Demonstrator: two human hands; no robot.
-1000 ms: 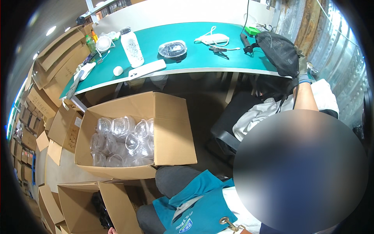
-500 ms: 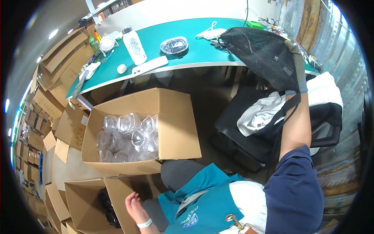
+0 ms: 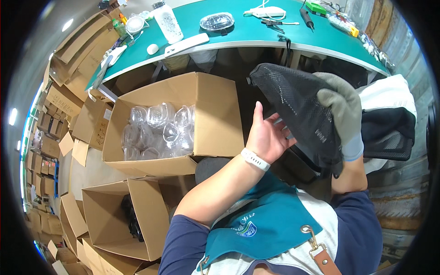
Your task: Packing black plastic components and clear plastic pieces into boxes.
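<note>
From my end I see a black mesh bag [image 3: 298, 110] right of centre in the frame, held up in front of the near edge of the green table [image 3: 256, 39]. My right hand [image 3: 344, 105], in a grey glove, is clamped on the bag's right side. My left hand [image 3: 268, 140], bare, with a white band [image 3: 255, 159] at the wrist, has its palm up and thumb and fingers apart; its fingertips reach the bag's lower left edge, and I cannot tell whether they touch it. Left of centre I have a cardboard box [image 3: 217, 114] with clear plastic tubs [image 3: 158, 121] inside, and at the lower left another box [image 3: 107, 217] with something black in it. Along the top, a white bottle [image 3: 169, 25], a phone [image 3: 187, 44] and a screwdriver [image 3: 306, 19] are on the table.
</note>
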